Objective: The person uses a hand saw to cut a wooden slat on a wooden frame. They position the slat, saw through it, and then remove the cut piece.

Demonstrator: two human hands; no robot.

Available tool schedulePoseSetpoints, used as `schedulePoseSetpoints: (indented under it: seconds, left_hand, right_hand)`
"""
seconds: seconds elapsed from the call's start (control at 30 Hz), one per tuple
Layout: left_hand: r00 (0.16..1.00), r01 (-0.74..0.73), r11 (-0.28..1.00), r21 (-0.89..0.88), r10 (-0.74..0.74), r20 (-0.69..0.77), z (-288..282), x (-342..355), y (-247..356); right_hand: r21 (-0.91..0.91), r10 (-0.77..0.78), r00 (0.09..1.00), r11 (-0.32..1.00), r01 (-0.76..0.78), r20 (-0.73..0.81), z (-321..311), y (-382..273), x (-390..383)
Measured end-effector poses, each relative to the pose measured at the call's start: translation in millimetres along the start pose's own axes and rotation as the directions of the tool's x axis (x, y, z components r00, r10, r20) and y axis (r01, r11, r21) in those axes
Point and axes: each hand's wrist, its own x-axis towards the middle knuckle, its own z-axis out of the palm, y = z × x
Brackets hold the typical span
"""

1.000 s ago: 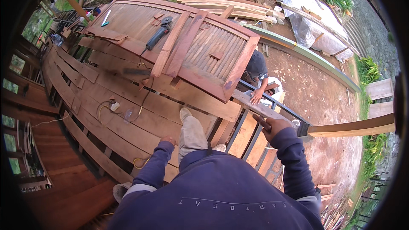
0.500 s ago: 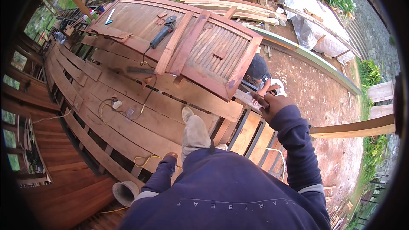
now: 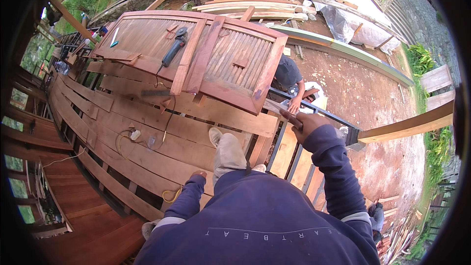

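- R hand [image 3: 308, 127]: fingers curled tight round brown wooden handle [image 3: 291, 118], nr co-worker's hand [image 3: 294, 105] & louvred panel's [image 3: 235, 64] corner.
- L hand [image 3: 199, 173]: low over plank deck [image 3: 147, 159]; can't tell fingers' state.

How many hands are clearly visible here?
3: the wearer's left hand, lower left of centre; right hand, gripping a brown handle; and a co-worker's hand just beyond that. Others may be hidden.

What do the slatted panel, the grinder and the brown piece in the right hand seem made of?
Panel: apparently matte reddish-brown wood, by its uneven, streaky tone. Grinder: probably a dull, dark plastic body and grey metal head, by colour and shape. Brown piece: possibly wood, by its colour, but the right hand covers part of it; its finish is unclear.
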Motion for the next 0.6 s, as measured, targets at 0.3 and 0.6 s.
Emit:
schedulePoseSetpoints:
  seconds: [0.3, 0.6]
  left_hand:
    - [0.985, 0.096, 0.955, -0.28, -0.132, -0.113, 13, 15, -2]
    - [0.999, -0.003, 0.969, -0.249, -0.008, -0.041, -53, -5, 40]
  right_hand:
    - [0.086, -0.01, 0.988, 0.996, 0.023, -0.155, 23, 8, -23]
    - [0.331, 0.375, 0.918, 0.889, -0.317, -0.131, 127, 68, -93]
